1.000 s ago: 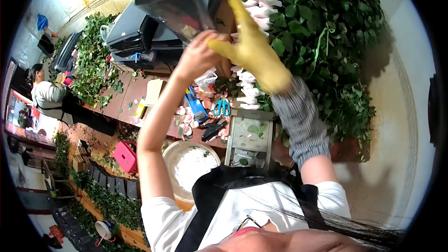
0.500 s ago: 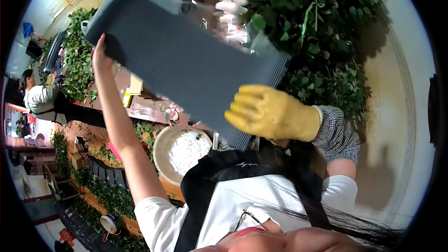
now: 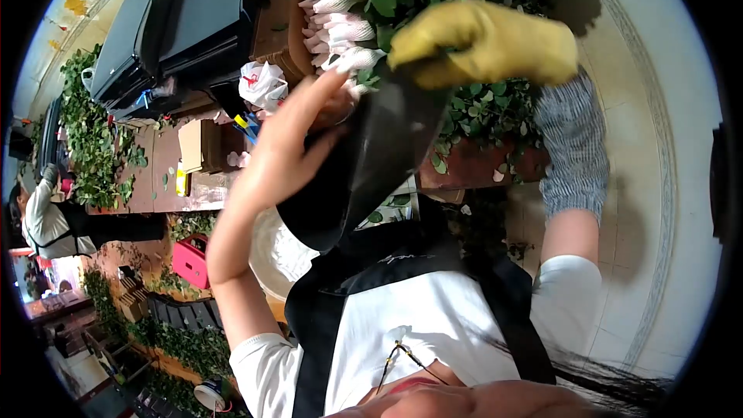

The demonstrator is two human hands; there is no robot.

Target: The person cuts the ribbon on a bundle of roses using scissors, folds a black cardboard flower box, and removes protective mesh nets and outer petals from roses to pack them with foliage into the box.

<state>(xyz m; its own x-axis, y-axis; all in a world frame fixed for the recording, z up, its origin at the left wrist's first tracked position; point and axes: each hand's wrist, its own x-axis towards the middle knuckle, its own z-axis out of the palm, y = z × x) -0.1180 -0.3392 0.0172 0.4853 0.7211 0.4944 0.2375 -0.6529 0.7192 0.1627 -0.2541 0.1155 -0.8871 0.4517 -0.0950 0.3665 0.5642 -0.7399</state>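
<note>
A dark, glossy-faced sheet [image 3: 395,135] hangs curled in front of my chest, its lower end rounded over. My right hand [image 3: 484,42], in a yellow rubber glove, is closed on the upper edge of this sheet. At the sheet's left side is my bare left hand [image 3: 290,143], its fingers stretched and thumb apart. Blur and overlap hide whether those fingertips touch the sheet. Behind the hands lie pink-and-white netted flower heads [image 3: 337,4] in a row and a mass of green leafy stems [image 3: 503,108].
Large black cases or bins [image 3: 205,19] stand upper left, near a white plastic bag [image 3: 263,83] and cardboard pieces [image 3: 200,145]. A white-filled basin [image 3: 267,244] is below the left forearm, with a red box [image 3: 191,261] beside it. Another person [image 3: 58,217] works at far left.
The broad ribbed sheet, flat across both hands before, now appears as a narrow curled dark shape. My right hand rose; my left moved right and down from the far edge. The view shifted.
</note>
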